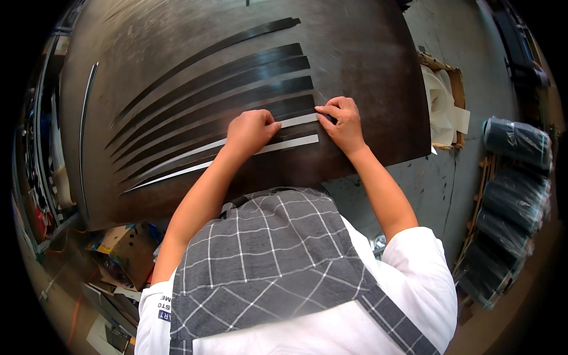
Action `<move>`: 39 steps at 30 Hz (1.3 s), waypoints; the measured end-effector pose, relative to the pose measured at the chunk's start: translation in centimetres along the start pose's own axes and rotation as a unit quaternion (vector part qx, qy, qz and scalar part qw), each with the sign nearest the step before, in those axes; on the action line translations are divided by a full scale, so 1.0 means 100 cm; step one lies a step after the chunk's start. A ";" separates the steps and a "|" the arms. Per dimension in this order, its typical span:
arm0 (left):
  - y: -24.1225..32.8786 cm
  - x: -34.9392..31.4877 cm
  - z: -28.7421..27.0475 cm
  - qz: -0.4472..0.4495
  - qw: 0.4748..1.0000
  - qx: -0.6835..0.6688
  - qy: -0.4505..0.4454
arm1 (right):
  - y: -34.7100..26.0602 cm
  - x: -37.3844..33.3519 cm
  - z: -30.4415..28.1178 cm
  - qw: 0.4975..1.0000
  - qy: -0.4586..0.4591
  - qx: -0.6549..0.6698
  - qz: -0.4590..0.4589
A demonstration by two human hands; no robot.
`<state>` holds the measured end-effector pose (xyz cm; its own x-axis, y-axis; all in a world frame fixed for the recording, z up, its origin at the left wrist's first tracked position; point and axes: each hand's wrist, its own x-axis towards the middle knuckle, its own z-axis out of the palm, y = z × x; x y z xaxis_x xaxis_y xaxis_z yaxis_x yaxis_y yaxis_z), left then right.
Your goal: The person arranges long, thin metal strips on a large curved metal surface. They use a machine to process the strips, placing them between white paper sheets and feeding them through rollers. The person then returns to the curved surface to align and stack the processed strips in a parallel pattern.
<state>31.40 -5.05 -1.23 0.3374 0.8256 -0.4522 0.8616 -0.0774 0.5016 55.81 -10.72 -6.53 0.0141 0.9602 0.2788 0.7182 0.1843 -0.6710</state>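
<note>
Two long, narrow white strips lie side by side on the dark table (367, 71), close to my body. My right hand (344, 123) pinches the right end of the farther white strip (299, 120) between thumb and fingertips. Partway along that same strip, my left hand (249, 135) is closed, its thumb and forefinger at the strip. The nearer white strip (293, 143) lies flat below my hands, partly covered by my left forearm. Beyond them, several black strips (260, 70) are laid out roughly parallel, their right ends staggered.
A separate thin strip (87, 130) lies near the table's left edge. Right of the table stands an open cardboard box (455, 106) with pale sheets. Several plastic-wrapped dark rolls (515, 145) are farther right. Another cardboard box (127, 251) is at the lower left.
</note>
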 end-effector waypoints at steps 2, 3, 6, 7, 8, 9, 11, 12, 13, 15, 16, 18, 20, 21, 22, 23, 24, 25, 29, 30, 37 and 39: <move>-0.003 -0.012 -0.010 0.001 1.000 0.019 0.017 | 0.000 -0.002 0.000 1.000 -0.001 -0.002 0.006; -0.011 -0.017 -0.012 -0.012 0.999 0.028 0.015 | 0.000 -0.002 0.000 1.000 -0.002 -0.001 0.008; -0.049 -0.034 -0.028 -0.053 0.998 0.045 0.013 | -0.001 -0.002 0.000 1.000 -0.004 -0.001 0.009; -0.062 -0.040 -0.033 -0.073 0.997 0.027 0.013 | -0.002 -0.001 0.000 1.000 -0.005 -0.001 0.009; -0.075 -0.047 -0.037 -0.094 0.995 0.009 0.012 | -0.002 -0.001 0.000 1.000 -0.005 -0.001 0.005; -0.086 -0.053 -0.042 -0.115 0.993 -0.009 0.012 | -0.002 -0.001 -0.001 1.000 -0.004 0.000 0.002; -0.105 -0.063 -0.052 -0.151 0.988 -0.040 0.004 | -0.002 0.000 -0.001 1.000 -0.002 -0.002 -0.002; -0.119 -0.067 -0.054 -0.162 0.985 -0.050 0.012 | -0.003 0.000 -0.001 1.000 -0.002 -0.003 -0.003; -0.128 -0.070 -0.057 -0.169 0.984 -0.053 0.018 | -0.004 0.000 -0.001 1.000 -0.001 -0.005 -0.005; -0.156 -0.074 -0.059 -0.188 0.978 -0.083 0.018 | -0.006 0.002 -0.002 1.000 -0.004 -0.006 -0.006; -0.164 -0.075 -0.060 -0.193 0.977 -0.083 0.020 | -0.006 0.002 -0.002 1.000 -0.005 -0.008 -0.007; -0.176 -0.075 -0.064 -0.201 0.976 -0.083 0.025 | -0.005 0.001 -0.002 1.000 -0.008 -0.009 -0.005; -0.179 -0.074 -0.067 -0.209 0.974 -0.086 0.021 | -0.004 0.001 -0.001 1.000 -0.007 -0.011 -0.005; -0.179 -0.075 -0.068 -0.213 0.973 -0.087 0.020 | -0.004 0.000 0.000 1.000 -0.006 -0.012 -0.005; -0.172 -0.076 -0.071 -0.215 0.973 -0.083 0.020 | -0.003 0.000 0.000 1.000 -0.009 -0.015 -0.002; -0.172 -0.076 -0.071 -0.215 0.973 -0.084 0.018 | -0.004 0.000 -0.001 1.000 -0.009 -0.014 -0.004; -0.173 -0.076 -0.071 -0.216 0.973 -0.085 0.015 | -0.006 0.001 -0.001 1.000 -0.010 -0.013 -0.006; -0.173 -0.075 -0.071 -0.216 0.972 -0.087 0.011 | -0.007 0.001 -0.002 1.000 -0.011 -0.012 -0.006; -0.173 -0.076 -0.072 -0.193 0.979 -0.065 0.020 | -0.007 0.001 -0.001 1.000 -0.011 -0.007 -0.008; -0.173 -0.076 -0.072 -0.194 0.979 -0.065 0.021 | -0.007 0.001 -0.001 1.000 -0.011 -0.007 -0.008; -0.168 -0.078 -0.073 -0.191 0.980 -0.046 0.028 | -0.006 0.001 -0.001 1.000 -0.013 -0.008 -0.010; -0.169 -0.077 -0.073 -0.198 0.979 -0.049 0.023 | -0.007 0.000 -0.001 1.000 -0.014 -0.010 -0.011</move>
<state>11.46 -6.04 -0.85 -0.0348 0.8042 -0.5933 0.8800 0.3060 0.3632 55.38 -10.83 -5.99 -0.0217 0.9618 0.2730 0.7315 0.2014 -0.6514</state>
